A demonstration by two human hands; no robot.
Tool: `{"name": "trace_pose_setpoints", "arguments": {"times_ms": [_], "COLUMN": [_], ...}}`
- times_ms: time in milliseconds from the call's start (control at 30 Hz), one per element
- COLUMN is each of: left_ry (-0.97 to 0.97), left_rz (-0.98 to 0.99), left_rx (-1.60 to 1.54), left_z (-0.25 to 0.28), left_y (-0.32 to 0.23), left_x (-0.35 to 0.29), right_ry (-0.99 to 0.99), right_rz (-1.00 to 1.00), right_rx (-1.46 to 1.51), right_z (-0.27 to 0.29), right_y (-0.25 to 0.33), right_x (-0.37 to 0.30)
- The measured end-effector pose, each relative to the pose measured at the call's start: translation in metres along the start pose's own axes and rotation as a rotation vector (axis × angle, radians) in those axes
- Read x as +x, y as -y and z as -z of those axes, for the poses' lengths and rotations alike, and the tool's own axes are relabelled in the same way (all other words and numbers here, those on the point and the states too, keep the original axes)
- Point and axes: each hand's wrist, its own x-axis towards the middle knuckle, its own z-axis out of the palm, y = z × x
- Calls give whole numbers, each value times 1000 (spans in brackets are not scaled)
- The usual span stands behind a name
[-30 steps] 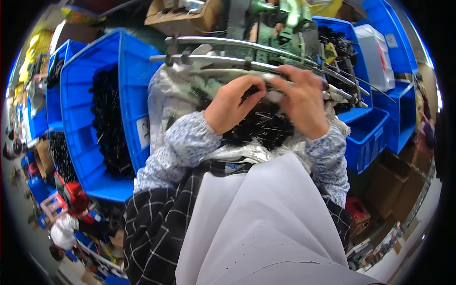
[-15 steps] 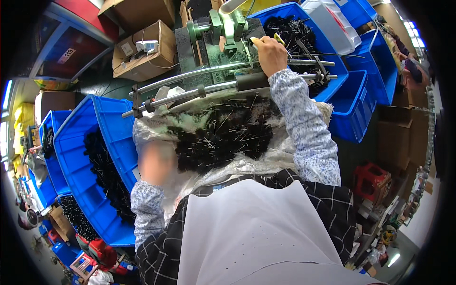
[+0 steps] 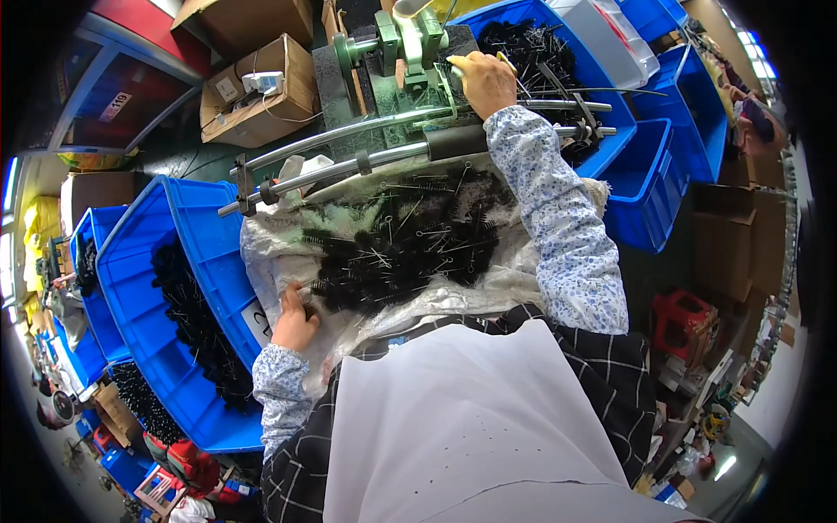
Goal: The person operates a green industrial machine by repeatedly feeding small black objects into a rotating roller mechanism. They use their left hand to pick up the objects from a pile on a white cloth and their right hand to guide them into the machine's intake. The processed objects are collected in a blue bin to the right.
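Note:
My left hand (image 3: pixel 296 324) rests at the left edge of a white woven sack (image 3: pixel 270 240), fingers apart, nothing visible in them. Beside it, on the sack, lies a heap of black bristle brushes (image 3: pixel 401 248) with thin wire stems, several ending in loops. My right hand (image 3: pixel 486 84) is closed at the right side of a green machine (image 3: pixel 408 44), yellow covers on its fingertips. Its thumb and forefinger pinch together near the machine; what they hold is hidden. A thin wire loop shows just behind its knuckles.
Curved metal rails (image 3: pixel 349 166) cross between the sack and the machine. A blue bin (image 3: pixel 602 144) of black brushes stands at right, another large blue bin (image 3: pixel 144 270) at left. A cardboard box (image 3: pixel 222 122) sits back left; a red stool (image 3: pixel 684 324) is at right.
My left hand, blurred before, now shows clearly, lower by the sack's edge. My right hand has shifted slightly up and left along the machine, and the view has moved a little.

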Motion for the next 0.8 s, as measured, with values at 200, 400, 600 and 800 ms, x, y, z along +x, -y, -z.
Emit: {"name": "trace_pose_setpoints", "arguments": {"times_ms": [200,400,600,800], "left_ry": [18,-183,-370,-289], "left_rz": [117,130,-297,-480], "left_rx": [-92,-352,-245,-196], "left_z": [7,53,91,109], "left_y": [8,-17,-71,-116], "left_x": [5,1,4,9], "right_ry": [37,37,-125,-75], "right_rz": [30,-110,-68,-75], "right_rx": [7,-131,23,27], "right_z": [-6,12,-10,-12], "right_y": [-7,-15,-12,42], "right_x": [9,-7,-13,-2]}}
